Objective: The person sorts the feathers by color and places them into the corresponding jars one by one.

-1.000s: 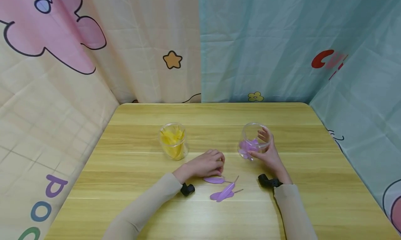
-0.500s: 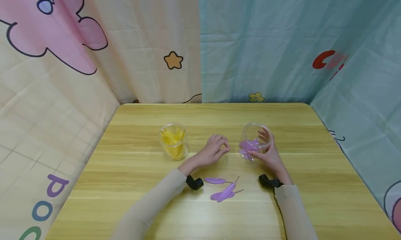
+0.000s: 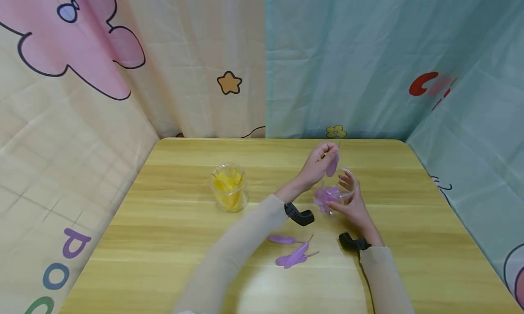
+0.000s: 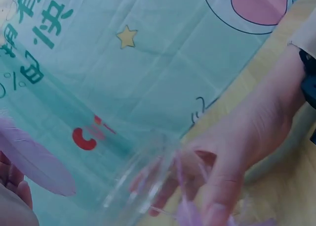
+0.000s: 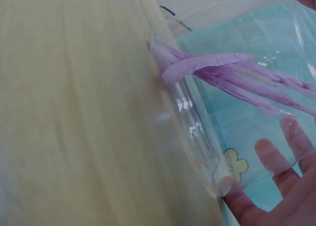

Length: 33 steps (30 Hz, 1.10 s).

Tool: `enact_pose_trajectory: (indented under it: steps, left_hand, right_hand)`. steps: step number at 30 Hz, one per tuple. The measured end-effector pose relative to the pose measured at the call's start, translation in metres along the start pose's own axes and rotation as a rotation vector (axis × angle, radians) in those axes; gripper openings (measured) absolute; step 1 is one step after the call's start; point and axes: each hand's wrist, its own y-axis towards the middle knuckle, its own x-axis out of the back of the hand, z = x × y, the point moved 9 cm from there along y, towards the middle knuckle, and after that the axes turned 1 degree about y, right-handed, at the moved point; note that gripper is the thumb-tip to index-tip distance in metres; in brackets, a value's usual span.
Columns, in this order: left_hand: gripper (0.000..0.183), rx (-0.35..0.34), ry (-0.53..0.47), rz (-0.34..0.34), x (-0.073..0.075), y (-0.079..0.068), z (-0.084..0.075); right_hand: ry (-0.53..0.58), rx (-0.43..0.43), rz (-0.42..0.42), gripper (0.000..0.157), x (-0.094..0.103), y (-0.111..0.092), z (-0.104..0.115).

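Note:
My left hand (image 3: pixel 313 168) pinches a purple feather (image 3: pixel 333 166) above the rim of a clear plastic cup. In the left wrist view that feather (image 4: pixel 39 159) hangs tip downward at the left edge. My right hand (image 3: pixel 355 209) grips the clear cup (image 3: pixel 346 195) from its right side, thumb in front and fingers round the back. Several purple feathers (image 5: pixel 217 70) stand inside this cup, quills toward its mouth. On the table in front lie a single purple feather (image 3: pixel 281 239) and two crossed purple feathers (image 3: pixel 296 256).
A second clear cup (image 3: pixel 227 192) filled with yellow feathers (image 3: pixel 229 182) stands left of the hands. The wooden table (image 3: pixel 143 241) reaches back to printed curtains (image 3: pixel 368 68) on several sides. Each wrist wears a black camera (image 3: pixel 300 215).
My left hand has risen from the loose feathers and moved right and away, carrying one feather over the cup. The right hand still holds the cup in the same place.

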Motion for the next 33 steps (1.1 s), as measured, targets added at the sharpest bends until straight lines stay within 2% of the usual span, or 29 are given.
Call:
enact_pose_trajectory:
  steps: [2, 3, 6, 9, 12, 15, 20, 23, 27, 30, 33]
  left_hand:
    - [0.026, 0.012, -0.013, -0.014, -0.002, 0.002, 0.007]
    - [0.027, 0.024, 0.015, -0.027, -0.002, 0.002, 0.012]
    - [0.027, 0.075, 0.161, -0.080, 0.002, -0.005, 0.026]
    - [0.027, 0.114, 0.311, -0.097, 0.006, -0.015, 0.034]
    - [0.026, 0.094, 0.411, -0.090, 0.010, -0.025, 0.033]
    - [0.025, 0.041, 0.493, -0.085, 0.015, -0.036, 0.026]
    - [0.019, -0.029, 0.647, -0.089, 0.033, -0.061, 0.017]
    - [0.017, -0.006, 0.793, -0.027, 0.041, -0.082, 0.023]
    - [0.026, 0.100, 1.058, 0.182, 0.041, -0.123, 0.046]
    - [0.035, 0.126, 1.203, 0.320, 0.038, -0.155, 0.059]
    - [0.037, 0.101, 1.263, 0.346, 0.035, -0.175, 0.061]
  right_hand:
    - [0.004, 0.000, -0.001, 0.098, 0.000, 0.000, 0.001]
    - [0.005, 0.000, -0.002, 0.098, 0.000, 0.000, 0.001]
    - [-0.010, -0.001, 0.001, 0.098, -0.002, -0.002, 0.002]
    - [-0.023, -0.009, 0.002, 0.098, -0.002, -0.003, 0.001]
    - [-0.020, -0.011, 0.001, 0.098, -0.003, -0.003, 0.000]
    - [-0.015, -0.009, -0.003, 0.098, -0.002, -0.002, 0.000]
    - [-0.009, -0.001, -0.009, 0.099, -0.002, -0.002, 0.002]
    - [-0.008, 0.006, -0.013, 0.099, -0.001, -0.002, 0.002]
    - [-0.004, 0.010, -0.011, 0.099, -0.001, -0.002, 0.001]
    - [-0.006, 0.007, -0.003, 0.098, -0.002, -0.003, 0.001]
    - [-0.010, 0.007, -0.006, 0.098, -0.001, -0.004, 0.000]
